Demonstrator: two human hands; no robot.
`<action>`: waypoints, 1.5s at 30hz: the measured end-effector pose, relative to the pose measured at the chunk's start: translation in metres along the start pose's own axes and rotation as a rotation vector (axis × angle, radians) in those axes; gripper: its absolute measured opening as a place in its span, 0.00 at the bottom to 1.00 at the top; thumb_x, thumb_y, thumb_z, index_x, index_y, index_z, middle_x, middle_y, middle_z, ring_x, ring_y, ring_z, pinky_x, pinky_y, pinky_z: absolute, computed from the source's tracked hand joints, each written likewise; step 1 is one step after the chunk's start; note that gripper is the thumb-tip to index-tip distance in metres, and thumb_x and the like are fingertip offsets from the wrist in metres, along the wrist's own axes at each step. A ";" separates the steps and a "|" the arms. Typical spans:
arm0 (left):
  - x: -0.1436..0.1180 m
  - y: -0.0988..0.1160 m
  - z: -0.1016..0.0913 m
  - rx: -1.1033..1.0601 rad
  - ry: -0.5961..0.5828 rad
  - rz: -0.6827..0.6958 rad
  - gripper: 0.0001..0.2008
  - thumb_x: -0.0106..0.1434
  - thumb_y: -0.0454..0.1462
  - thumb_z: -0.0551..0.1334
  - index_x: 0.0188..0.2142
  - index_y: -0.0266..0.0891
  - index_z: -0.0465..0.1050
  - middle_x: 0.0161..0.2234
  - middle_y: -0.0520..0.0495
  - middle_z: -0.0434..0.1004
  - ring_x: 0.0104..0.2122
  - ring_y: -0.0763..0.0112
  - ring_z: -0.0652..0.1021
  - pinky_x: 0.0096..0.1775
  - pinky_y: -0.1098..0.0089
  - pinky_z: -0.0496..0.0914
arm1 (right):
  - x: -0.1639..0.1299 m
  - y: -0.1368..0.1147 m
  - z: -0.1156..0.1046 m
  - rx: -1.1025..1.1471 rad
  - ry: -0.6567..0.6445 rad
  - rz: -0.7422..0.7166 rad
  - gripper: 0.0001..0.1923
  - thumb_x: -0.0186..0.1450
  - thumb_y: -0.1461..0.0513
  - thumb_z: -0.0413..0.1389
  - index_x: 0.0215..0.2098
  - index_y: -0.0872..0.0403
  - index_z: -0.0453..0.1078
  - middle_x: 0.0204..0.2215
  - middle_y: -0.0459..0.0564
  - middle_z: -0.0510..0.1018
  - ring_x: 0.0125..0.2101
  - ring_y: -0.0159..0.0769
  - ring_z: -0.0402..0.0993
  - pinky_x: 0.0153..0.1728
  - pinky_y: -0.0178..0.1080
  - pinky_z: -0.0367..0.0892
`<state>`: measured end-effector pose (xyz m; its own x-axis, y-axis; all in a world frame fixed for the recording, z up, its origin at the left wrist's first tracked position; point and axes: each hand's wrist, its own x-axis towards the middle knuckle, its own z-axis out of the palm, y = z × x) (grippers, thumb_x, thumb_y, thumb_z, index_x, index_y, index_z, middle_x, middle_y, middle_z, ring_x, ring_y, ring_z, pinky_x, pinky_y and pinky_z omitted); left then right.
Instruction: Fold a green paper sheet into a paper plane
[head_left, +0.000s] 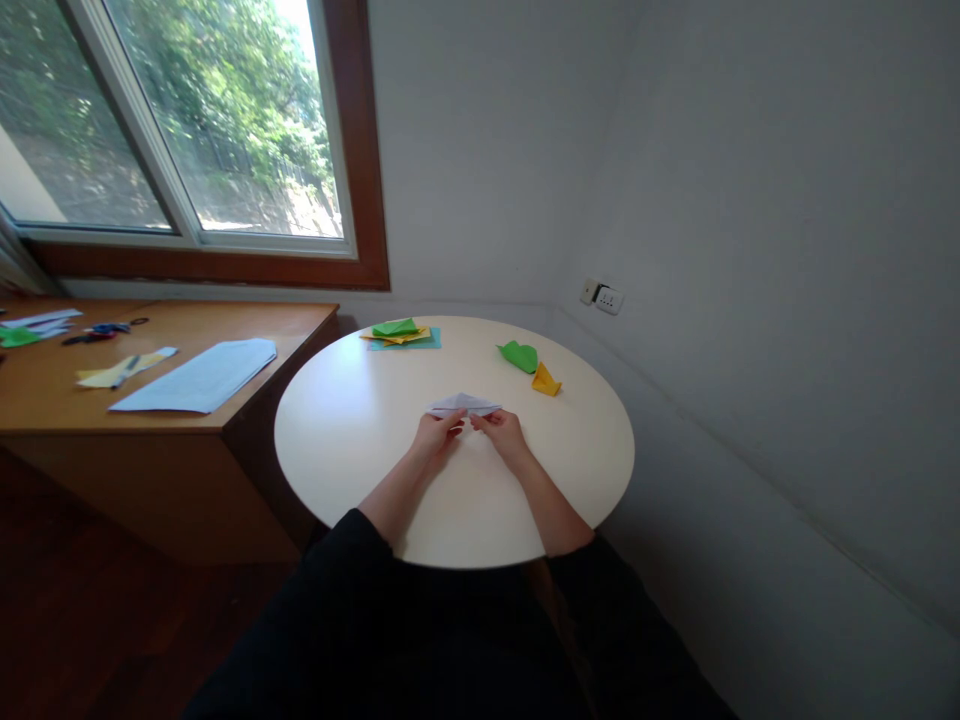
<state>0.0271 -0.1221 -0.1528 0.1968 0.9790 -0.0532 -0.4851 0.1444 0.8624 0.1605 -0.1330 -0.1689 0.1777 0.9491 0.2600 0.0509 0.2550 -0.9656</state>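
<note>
A folded white paper [463, 404] lies flat on the round cream table [352, 440], near its middle. My left hand [435, 436] pinches the paper's near left edge. My right hand [501, 432] pinches its near right edge. Both hands rest low on the tabletop, fingers closed on the paper. The paper forms a shallow triangle pointing away from me.
A green folded piece [519, 354] and a yellow one [545, 380] sit to the right. A stack of green, yellow and blue sheets [402, 334] lies at the table's far edge. A wooden desk [187, 420] on the left carries a white sheet [201, 377] and small items.
</note>
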 end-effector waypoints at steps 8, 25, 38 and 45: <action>0.000 -0.001 0.000 -0.002 0.026 -0.001 0.20 0.33 0.40 0.74 0.26 0.33 0.73 0.25 0.48 0.73 0.24 0.76 0.71 0.30 0.71 0.63 | 0.001 0.002 0.000 -0.011 -0.015 -0.002 0.19 0.44 0.49 0.63 0.22 0.57 0.72 0.21 0.49 0.76 0.26 0.36 0.71 0.30 0.38 0.64; 0.003 -0.003 -0.001 -0.011 0.055 0.005 0.18 0.36 0.38 0.73 0.24 0.32 0.70 0.21 0.52 0.70 0.21 0.79 0.68 0.27 0.74 0.61 | 0.000 -0.001 0.001 0.038 -0.020 0.038 0.16 0.44 0.52 0.64 0.22 0.57 0.72 0.19 0.48 0.75 0.23 0.33 0.69 0.30 0.39 0.64; 0.004 -0.004 -0.001 -0.019 0.038 0.030 0.17 0.36 0.38 0.72 0.24 0.33 0.70 0.20 0.52 0.69 0.20 0.80 0.66 0.25 0.74 0.60 | 0.000 0.000 0.000 0.038 -0.034 0.034 0.16 0.45 0.52 0.63 0.23 0.56 0.72 0.20 0.48 0.76 0.24 0.34 0.69 0.30 0.39 0.64; 0.004 -0.004 -0.002 -0.016 0.038 0.028 0.17 0.36 0.39 0.73 0.23 0.33 0.70 0.19 0.52 0.69 0.19 0.80 0.66 0.24 0.74 0.59 | 0.001 0.001 0.001 0.048 -0.037 0.038 0.17 0.44 0.51 0.63 0.24 0.56 0.72 0.20 0.47 0.76 0.24 0.34 0.70 0.30 0.39 0.64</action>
<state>0.0286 -0.1188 -0.1574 0.1503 0.9874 -0.0488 -0.5033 0.1189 0.8559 0.1593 -0.1316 -0.1700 0.1417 0.9643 0.2237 -0.0024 0.2264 -0.9740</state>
